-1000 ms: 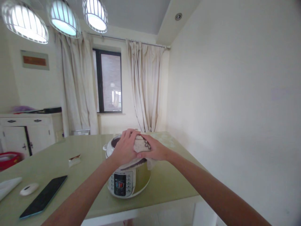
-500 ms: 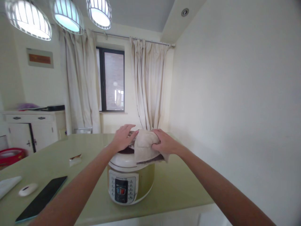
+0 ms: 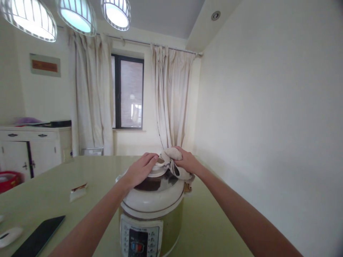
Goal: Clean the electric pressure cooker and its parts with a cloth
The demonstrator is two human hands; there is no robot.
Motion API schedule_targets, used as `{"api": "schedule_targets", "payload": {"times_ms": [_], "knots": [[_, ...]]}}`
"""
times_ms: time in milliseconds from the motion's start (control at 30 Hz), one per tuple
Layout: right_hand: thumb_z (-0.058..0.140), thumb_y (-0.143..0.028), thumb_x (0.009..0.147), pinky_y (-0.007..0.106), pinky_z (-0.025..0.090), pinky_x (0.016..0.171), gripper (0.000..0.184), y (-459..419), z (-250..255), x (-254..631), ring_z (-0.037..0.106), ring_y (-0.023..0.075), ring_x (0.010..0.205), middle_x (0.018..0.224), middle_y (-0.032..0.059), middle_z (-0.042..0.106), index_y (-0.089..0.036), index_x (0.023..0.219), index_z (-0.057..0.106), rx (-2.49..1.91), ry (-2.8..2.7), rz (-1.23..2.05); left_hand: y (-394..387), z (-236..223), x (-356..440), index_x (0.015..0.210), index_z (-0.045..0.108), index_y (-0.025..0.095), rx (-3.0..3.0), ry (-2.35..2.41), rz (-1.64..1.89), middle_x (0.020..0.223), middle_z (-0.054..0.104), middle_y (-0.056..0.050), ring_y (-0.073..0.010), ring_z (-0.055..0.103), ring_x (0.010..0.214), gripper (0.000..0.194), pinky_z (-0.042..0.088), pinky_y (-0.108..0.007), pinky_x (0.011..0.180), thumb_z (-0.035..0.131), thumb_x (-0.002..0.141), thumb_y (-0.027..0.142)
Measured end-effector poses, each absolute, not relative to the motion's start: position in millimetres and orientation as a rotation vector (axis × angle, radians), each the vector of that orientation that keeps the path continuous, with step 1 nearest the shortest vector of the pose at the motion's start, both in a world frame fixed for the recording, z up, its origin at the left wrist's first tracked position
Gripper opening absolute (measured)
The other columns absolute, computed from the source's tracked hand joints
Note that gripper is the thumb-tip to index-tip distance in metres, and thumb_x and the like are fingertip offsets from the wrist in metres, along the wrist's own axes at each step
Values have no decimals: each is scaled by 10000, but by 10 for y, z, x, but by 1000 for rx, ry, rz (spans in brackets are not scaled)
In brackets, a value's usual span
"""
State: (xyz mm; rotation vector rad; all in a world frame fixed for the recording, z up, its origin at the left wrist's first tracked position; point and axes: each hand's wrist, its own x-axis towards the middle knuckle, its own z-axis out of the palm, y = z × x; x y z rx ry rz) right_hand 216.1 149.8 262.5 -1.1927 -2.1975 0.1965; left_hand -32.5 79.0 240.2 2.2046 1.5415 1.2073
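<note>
A rounded electric pressure cooker [image 3: 152, 203] stands on the green table, with a white and dark shiny lid and a front control panel [image 3: 142, 239]. My left hand [image 3: 140, 169] is on top of the lid, its thumb and fingers closed about the left part of the lid handle [image 3: 160, 161]; the fingertips are partly hidden. In my right hand [image 3: 189, 161] is a bunched beige cloth [image 3: 173, 154], gripped at the right side of the handle. Part of the cloth hangs down over the lid's right edge.
On the green table [image 3: 102, 192] to the left lie a dark phone [image 3: 40, 235], a white rounded object [image 3: 10, 236] and a small clear packet [image 3: 78, 192]. A white cabinet [image 3: 43, 150] and red basin [image 3: 10, 180] are beyond. A bare wall [image 3: 268, 125] rises at right.
The cloth, spread over the lid before, is now bunched at the handle's right side, uncovering the lid. My left hand has moved from beside the cloth onto the handle. The cooker appears nearer and lower.
</note>
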Motion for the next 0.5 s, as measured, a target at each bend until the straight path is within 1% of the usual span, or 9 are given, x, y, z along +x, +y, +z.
{"api": "schedule_targets", "payload": {"times_ms": [67,133,233,333,433,500], "knots": [[691,-379,871,353,530,868,488,1531,2703,2037,717,308,1080,1214,54,773,-302,1349,633,-1282,-2258,52,764,2417,-307,1264,693,255,2207,1564,1195,1350,670,-68,-259,637,1261,550,424,-421,1180,402,998,638],[628,-385,914,345,518,856,429,1499,2749,1923,710,313,1087,1228,92,761,-264,1324,658,-1345,-2293,-83,741,2428,-296,1307,674,243,2201,1591,1188,1379,652,-82,-271,637,1260,577,422,-430,1181,448,973,655],[598,-402,936,336,507,855,413,1361,2783,1853,707,300,1081,1220,113,756,-256,1317,664,-1352,-2320,-181,730,2422,-295,1341,654,244,2194,1598,1177,1408,633,-90,-277,609,1302,594,392,-435,1205,450,972,662],[608,-470,932,341,514,829,372,1140,2850,1897,724,301,1038,1144,112,780,-255,1221,699,-1378,-2391,-265,749,2397,-307,1356,641,247,2198,1614,1165,1430,617,-90,-282,602,1314,607,371,-444,1221,433,978,674],[639,-552,899,372,527,816,416,879,2965,1959,736,333,1019,1105,138,790,-226,1142,728,-1410,-2485,-344,781,2372,-321,1344,643,253,2220,1615,1178,1426,621,-89,-280,614,1301,610,370,-443,1224,418,982,690],[647,-551,877,387,536,820,440,707,3038,1968,740,345,1024,1107,159,789,-205,1133,739,-1429,-2529,-394,801,2359,-329,1325,653,257,2235,1608,1196,1416,631,-89,-277,620,1294,604,380,-436,1217,419,981,694]]}}
